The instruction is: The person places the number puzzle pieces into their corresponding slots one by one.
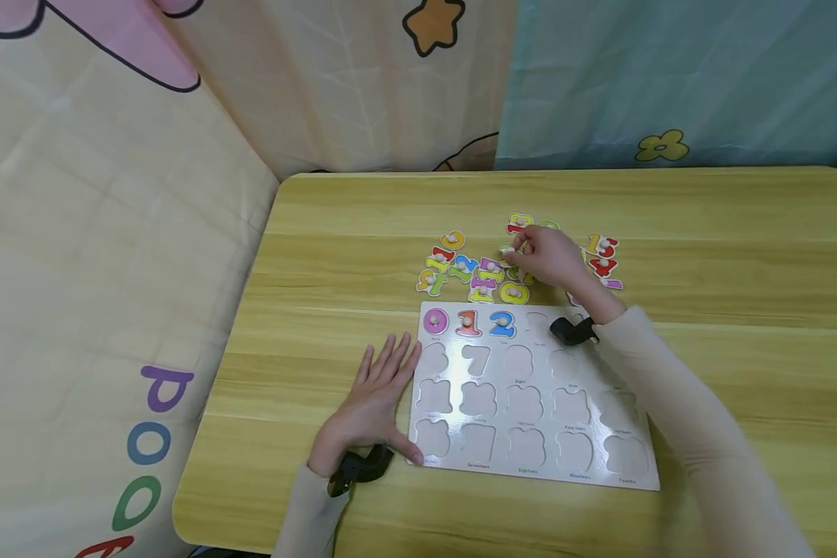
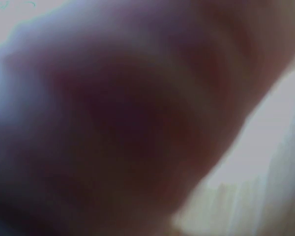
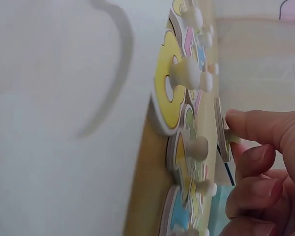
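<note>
My left hand (image 1: 373,407) lies spread along the left side of a white number puzzle board (image 1: 456,395), thumb at its lower left corner. The top row holds a purple 0 (image 1: 428,316), a red 1 (image 1: 469,332) and a blue 2 (image 1: 504,333). Above the board, my right hand (image 1: 549,257) pinches a thin puzzle piece (image 3: 220,129) by its knob between thumb and index finger. That piece is edge-on in the right wrist view, so its number is hidden. Beneath it lie loose number pieces, among them a yellow one (image 3: 163,101) with a white knob. The left wrist view is blurred by skin close up.
Several loose knobbed pieces lie beyond the board, some overlapping, including a red 4 (image 1: 603,269) and a 15 (image 1: 593,245) on the right. The wooden table (image 1: 307,325) ends at hanging cloth (image 1: 363,93) behind and to the left.
</note>
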Available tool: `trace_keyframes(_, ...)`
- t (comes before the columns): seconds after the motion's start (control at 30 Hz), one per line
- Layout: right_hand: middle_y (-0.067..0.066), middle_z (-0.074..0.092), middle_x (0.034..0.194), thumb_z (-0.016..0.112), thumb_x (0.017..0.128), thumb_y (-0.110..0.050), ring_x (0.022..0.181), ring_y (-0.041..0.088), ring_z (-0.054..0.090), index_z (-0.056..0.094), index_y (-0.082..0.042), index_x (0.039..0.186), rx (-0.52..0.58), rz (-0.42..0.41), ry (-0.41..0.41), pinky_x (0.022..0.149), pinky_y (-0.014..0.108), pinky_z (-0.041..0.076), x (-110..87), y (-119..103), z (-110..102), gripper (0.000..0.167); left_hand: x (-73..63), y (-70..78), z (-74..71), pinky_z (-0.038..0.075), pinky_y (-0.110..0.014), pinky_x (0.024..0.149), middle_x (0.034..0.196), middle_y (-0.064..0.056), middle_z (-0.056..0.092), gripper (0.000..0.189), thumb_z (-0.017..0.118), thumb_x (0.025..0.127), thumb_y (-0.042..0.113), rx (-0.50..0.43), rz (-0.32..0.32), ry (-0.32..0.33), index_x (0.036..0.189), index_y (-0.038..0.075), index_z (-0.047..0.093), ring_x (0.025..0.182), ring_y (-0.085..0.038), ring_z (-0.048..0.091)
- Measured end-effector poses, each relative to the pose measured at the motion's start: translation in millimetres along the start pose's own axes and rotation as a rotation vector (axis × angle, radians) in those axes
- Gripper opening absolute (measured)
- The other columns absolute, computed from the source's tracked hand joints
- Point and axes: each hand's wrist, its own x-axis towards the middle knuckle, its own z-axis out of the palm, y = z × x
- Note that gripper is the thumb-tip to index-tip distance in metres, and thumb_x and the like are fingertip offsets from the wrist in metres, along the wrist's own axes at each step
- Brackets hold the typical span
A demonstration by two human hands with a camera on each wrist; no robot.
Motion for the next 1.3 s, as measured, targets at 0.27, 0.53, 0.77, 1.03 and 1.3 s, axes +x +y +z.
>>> trace_keyframes(0.27,0.004,0.046,0.060,0.069,0.086,-0.033,0.053,0.021,0.041,0.061,-0.005,0.090,0.011,-0.060,-0.020,0.047,0.031,0.029,-45.8,17,-9,0.029,1.9,-0.8,1.5,-0.014,-0.048,0.110,0.157,-0.012,-0.010,0.152,0.083,0.040,0.068,0.018,-0.003,-0.006,0.152,0.008,0.001,0.140,-0.029,-0.017)
trace_keyframes(0.53,0.001,0.050,0.060,0.073,0.084,-0.030,0.053,0.018,0.045,0.063,-0.007,0.086,-0.017,-0.072,-0.102,0.045,0.029,0.032,-79.5,34,-5,0.026,1.9,-2.9,2.9,-0.013,-0.049,0.110,0.157,-0.012,-0.011,0.153,0.081,0.039,0.071,0.033,0.011,0.009,0.152,0.007,0.000,0.141,-0.030,-0.016)
trace_keyframes(0.77,-0.003,0.048,0.058,0.075,0.082,-0.032,0.053,0.016,0.044,0.063,-0.009,0.083,-0.024,-0.098,-0.113,0.046,0.029,0.030,-92.3,36,4,0.026,2.4,-3.9,3.6,-0.013,-0.050,0.110,0.157,-0.013,-0.011,0.154,0.082,0.038,0.070,0.020,0.016,0.011,0.152,0.006,0.001,0.141,-0.031,-0.016)
trace_keyframes(1.03,-0.002,0.046,0.057,0.075,0.082,-0.032,0.052,0.016,0.041,0.063,-0.009,0.083,-0.028,-0.090,-0.109,0.047,0.029,0.026,-92.9,32,10,0.026,3.2,-3.5,3.5,-0.014,-0.049,0.109,0.157,-0.013,-0.011,0.154,0.083,0.038,0.069,0.009,0.010,0.005,0.152,0.006,0.001,0.140,-0.030,-0.017)
trace_keyframes(1.3,-0.002,0.045,0.057,0.075,0.082,-0.033,0.051,0.015,0.041,0.063,-0.009,0.083,-0.054,-0.100,-0.120,0.046,0.028,0.026,-91.0,28,10,0.026,2.8,-3.0,3.4,-0.015,-0.048,0.109,0.157,-0.012,-0.012,0.154,0.082,0.038,0.070,0.013,0.004,-0.002,0.152,0.007,-0.001,0.140,-0.029,-0.018)
